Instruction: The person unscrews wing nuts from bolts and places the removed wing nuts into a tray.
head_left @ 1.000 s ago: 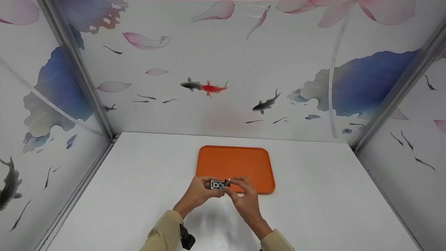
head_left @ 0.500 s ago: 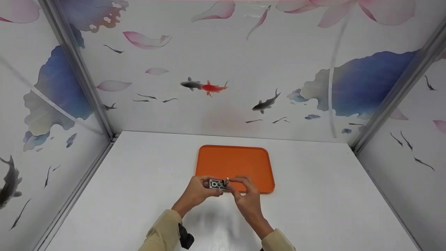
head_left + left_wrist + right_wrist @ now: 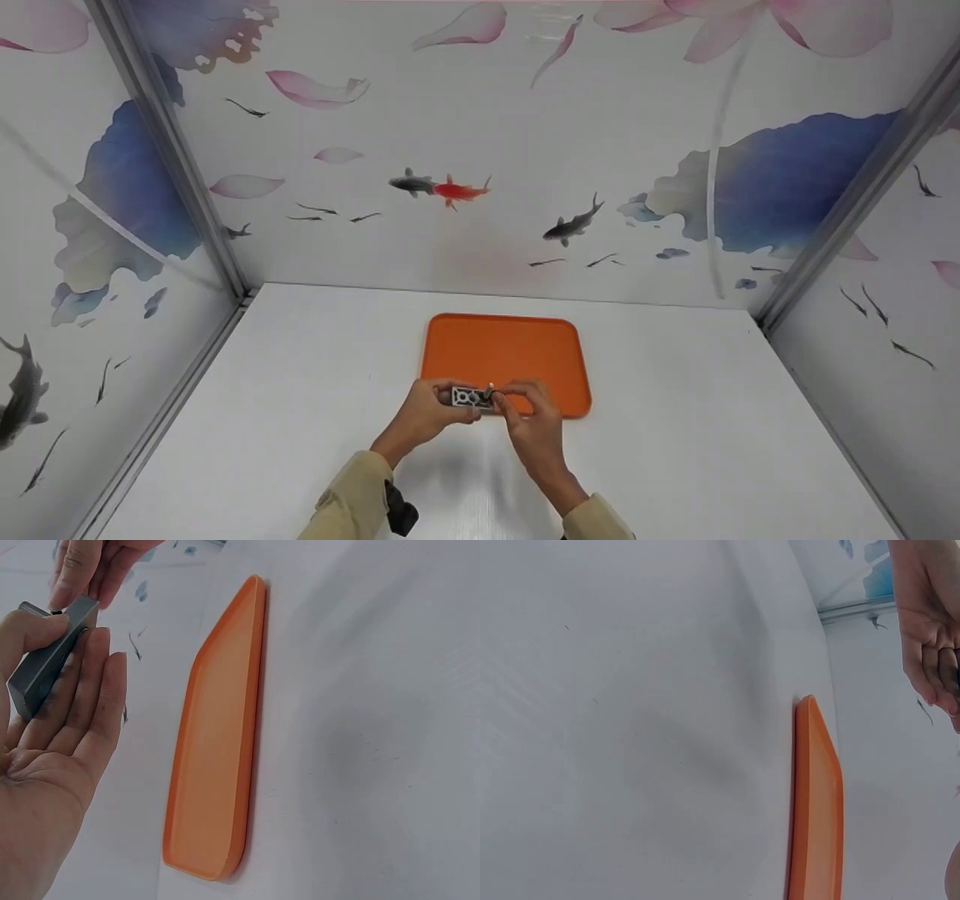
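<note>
My left hand (image 3: 424, 414) grips a small grey oblong block (image 3: 465, 397) above the near edge of the orange tray (image 3: 502, 346). In the head view the block's face has a pale rim and round openings. At its right end my right hand (image 3: 535, 421) pinches a small piece with a pale tip (image 3: 490, 387), mostly hidden by the fingertips. The left wrist view shows the block's smooth grey side (image 3: 46, 667), thumb on top and fingers beneath. In the right wrist view the left hand (image 3: 934, 630) appears at the upper right, its block out of sight.
The tray lies flat on a white table (image 3: 315, 360). White panels printed with fish, petals and blue leaves (image 3: 780, 180) close off the back and both sides, with metal posts (image 3: 169, 157) at the corners. A black strap end (image 3: 401, 514) hangs by the left sleeve.
The right fingers have shifted slightly at the block's right end, and the right hand now sits a little farther right. The block has turned only slightly; the tray is unmoved.
</note>
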Motion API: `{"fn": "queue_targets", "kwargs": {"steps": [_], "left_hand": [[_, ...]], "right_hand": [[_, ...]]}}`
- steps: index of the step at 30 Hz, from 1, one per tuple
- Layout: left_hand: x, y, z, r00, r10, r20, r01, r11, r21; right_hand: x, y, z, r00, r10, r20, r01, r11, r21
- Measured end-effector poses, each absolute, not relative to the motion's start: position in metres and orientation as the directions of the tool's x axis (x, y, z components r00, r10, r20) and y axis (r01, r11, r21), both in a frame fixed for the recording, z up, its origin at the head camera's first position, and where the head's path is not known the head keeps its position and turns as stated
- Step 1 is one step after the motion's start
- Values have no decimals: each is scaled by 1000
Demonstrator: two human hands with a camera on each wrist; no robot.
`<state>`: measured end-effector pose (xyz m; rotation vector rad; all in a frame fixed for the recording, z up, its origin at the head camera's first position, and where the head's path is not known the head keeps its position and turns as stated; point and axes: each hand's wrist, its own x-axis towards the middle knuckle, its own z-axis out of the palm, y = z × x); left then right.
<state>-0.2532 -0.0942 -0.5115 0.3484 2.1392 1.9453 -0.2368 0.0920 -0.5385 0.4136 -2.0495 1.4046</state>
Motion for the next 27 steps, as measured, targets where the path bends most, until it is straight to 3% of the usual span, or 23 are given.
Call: {"fn": "queue_targets", "kwargs": {"steps": [10,27], "left_hand": [[-253,-94,-510,-946,325,-4,29,96,995],[-253,-94,-509,-943,333,2,33,86,996]], "right_hand": [[-235,94,-538,-801,47,596,-539,376,-754],[-236,89,-538,-797,0,604,-558,384,-736]]}}
